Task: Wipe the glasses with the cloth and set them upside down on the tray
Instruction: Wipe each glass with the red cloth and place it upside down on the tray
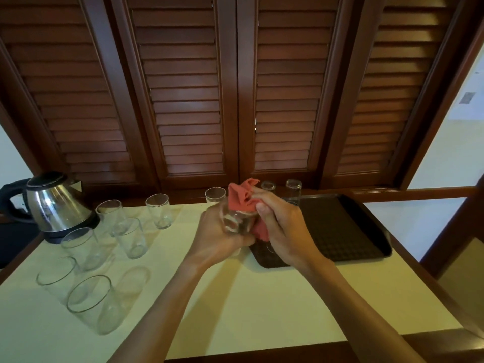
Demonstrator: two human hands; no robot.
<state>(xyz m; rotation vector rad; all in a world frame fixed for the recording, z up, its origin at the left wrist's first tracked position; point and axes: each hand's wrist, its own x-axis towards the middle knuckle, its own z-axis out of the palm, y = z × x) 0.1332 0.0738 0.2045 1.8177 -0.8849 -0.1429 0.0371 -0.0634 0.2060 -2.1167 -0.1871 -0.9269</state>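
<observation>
Your left hand (222, 231) is wrapped around a glass (237, 220), fingers curled under its lower end, holding it up off the tabletop (235, 297). Your right hand (280, 221) grips the red cloth (242, 197) and presses it against the glass; the cloth bunches up above your right fingers (264, 205) and a fold of it hangs below the glass, between your two hands. Which way the held glass opens you cannot tell, since your hands and the cloth cover much of it.

Just right of your right hand, partly under it, lies the dark tray (348, 231). Beyond your right hand, at the tray's far edge, stand two glasses (293, 189); whether they are upside down is hard to tell. One more glass (215, 195) stands just beyond your left hand, rim up.

Well left of your left hand, six other glasses (157, 213) stand rim up on the tabletop, spread from the far edge to the near left side. Left of those, at the far left corner, sits a steel kettle (57, 205) with a black handle. Behind everything are brown louvred shutters (235, 87).
</observation>
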